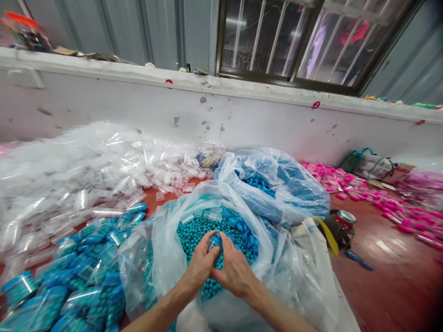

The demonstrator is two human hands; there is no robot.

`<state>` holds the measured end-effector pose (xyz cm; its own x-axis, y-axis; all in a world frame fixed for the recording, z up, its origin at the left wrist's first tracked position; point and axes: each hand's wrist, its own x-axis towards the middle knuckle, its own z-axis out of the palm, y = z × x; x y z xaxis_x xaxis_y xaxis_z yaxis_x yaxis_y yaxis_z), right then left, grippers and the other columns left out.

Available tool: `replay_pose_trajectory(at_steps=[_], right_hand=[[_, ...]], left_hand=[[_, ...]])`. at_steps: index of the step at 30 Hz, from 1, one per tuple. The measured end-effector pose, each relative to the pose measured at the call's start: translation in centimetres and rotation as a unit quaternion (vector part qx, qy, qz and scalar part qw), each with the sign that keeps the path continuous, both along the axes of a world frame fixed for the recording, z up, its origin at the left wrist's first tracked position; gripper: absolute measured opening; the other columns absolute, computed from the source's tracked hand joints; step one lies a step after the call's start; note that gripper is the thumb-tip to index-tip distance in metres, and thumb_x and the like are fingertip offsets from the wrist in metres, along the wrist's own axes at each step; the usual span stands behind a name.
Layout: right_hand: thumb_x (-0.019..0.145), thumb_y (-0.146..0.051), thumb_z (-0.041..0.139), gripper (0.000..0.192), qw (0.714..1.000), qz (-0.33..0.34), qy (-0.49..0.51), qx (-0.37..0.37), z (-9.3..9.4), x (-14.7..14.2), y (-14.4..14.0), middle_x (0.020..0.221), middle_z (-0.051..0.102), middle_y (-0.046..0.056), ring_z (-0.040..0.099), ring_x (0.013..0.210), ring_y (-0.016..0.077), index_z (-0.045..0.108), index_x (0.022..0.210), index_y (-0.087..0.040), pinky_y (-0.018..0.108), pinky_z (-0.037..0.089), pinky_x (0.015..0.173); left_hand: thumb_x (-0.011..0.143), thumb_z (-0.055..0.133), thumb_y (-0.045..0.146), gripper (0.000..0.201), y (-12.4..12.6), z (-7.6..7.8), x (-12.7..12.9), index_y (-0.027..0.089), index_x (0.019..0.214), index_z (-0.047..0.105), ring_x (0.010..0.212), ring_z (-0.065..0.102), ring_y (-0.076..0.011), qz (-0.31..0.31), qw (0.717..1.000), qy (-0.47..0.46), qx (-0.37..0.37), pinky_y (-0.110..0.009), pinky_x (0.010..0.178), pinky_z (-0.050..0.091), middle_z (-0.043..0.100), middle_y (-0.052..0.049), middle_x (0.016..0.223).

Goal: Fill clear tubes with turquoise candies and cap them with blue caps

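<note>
Over an open plastic bag (162, 249) of teal beads (190, 235), both my hands close around a small container with a blue top (216, 240). My left hand (197, 267) grips its left side, and my right hand (235, 269) has its fingers at the top and right side. Most of the container's body is hidden by my fingers. Loose blue pieces (247, 237), seemingly caps, lie on the beads at the right inside the bag. A clear plastic tube (212, 214) rests on the beads at the back.
Filled blue-capped containers (90, 276) pile up at left, below a large heap of clear tubes (128, 166). Behind stands a bag of blue pieces (287, 184). Pink items (342, 184), a jar with a metal lid (346, 219) and a blue strip (360, 260) lie at right.
</note>
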<state>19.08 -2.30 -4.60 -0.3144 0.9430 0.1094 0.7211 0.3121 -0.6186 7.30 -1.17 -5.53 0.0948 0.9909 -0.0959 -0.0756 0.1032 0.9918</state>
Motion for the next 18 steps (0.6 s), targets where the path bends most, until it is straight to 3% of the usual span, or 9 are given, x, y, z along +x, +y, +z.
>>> replay_pose_trajectory(at_steps=[3, 7, 10, 13, 18], right_hand=[[0.067, -0.031, 0.059, 0.075, 1.000, 0.011, -0.018, 0.015, -0.2, 0.0, -0.3, 0.128, 0.039, 0.024, 0.047, 0.112, 0.0327, 0.028, 0.131, -0.006, 0.044, 0.044, 0.086], [0.065, -0.029, 0.059, 0.074, 0.999, 0.024, 0.021, 0.024, -0.2, 0.2, -0.2, 0.123, 0.044, 0.022, 0.048, 0.111, 0.0295, 0.029, 0.128, -0.006, 0.042, 0.044, 0.088], [0.063, -0.029, 0.061, 0.069, 0.997, 0.019, 0.049, 0.055, -0.1, 0.1, -0.1, 0.113, 0.051, 0.018, 0.053, 0.102, 0.0271, 0.033, 0.123, -0.009, 0.040, 0.045, 0.084], [0.062, -0.029, 0.061, 0.062, 0.997, 0.011, 0.034, 0.069, -0.5, -0.3, -0.2, 0.103, 0.054, 0.015, 0.056, 0.093, 0.0274, 0.038, 0.116, -0.010, 0.041, 0.048, 0.076], [0.063, -0.029, 0.062, 0.063, 0.998, 0.025, 0.050, 0.028, -1.1, -0.9, -0.3, 0.107, 0.053, 0.015, 0.055, 0.095, 0.0261, 0.040, 0.119, -0.011, 0.038, 0.046, 0.078]], left_hand=[[0.067, 0.053, 0.024, 0.048, 0.0, -0.5, 0.1, 0.014, 0.114, 0.051, 0.110, 0.049, -0.0204, 0.001, 0.999, 0.045, 0.025, -0.030, 0.097, 0.035, 0.056, -0.008, 0.118], [0.069, 0.051, 0.024, 0.049, -0.2, -0.1, 0.2, 0.014, 0.116, 0.047, 0.103, 0.053, -0.0182, -0.003, 0.999, 0.036, 0.028, -0.028, 0.092, 0.038, 0.056, -0.008, 0.115], [0.070, 0.051, 0.025, 0.035, -0.4, 0.1, 0.3, 0.016, 0.103, 0.051, 0.086, 0.058, -0.0158, -0.007, 0.999, 0.023, 0.032, -0.025, 0.080, 0.043, 0.063, -0.004, 0.095], [0.070, 0.051, 0.029, 0.024, -0.3, -0.4, 0.6, 0.017, 0.091, 0.050, 0.063, 0.055, -0.0133, 0.014, 0.999, 0.032, 0.007, -0.023, 0.061, 0.042, 0.059, 0.002, 0.068], [0.067, 0.051, 0.034, 0.023, -0.2, -0.3, 0.6, 0.017, 0.083, 0.051, 0.058, 0.051, -0.0130, 0.038, 0.994, 0.102, 0.009, -0.023, 0.057, 0.040, 0.054, 0.003, 0.061]])
